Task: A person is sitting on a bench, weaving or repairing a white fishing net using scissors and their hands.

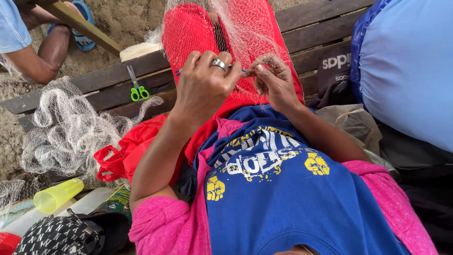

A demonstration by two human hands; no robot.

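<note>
A thin blue netting needle [243, 71] lies level, running crosswise between both sets of fingers: left hand [205, 87] pinches it closed, right hand [273, 82] grips pale net [245, 28].

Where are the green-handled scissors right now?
In the head view, the green-handled scissors lie on the dark wooden bench, left of the person's left hand and just above the heaped pale netting.
</note>
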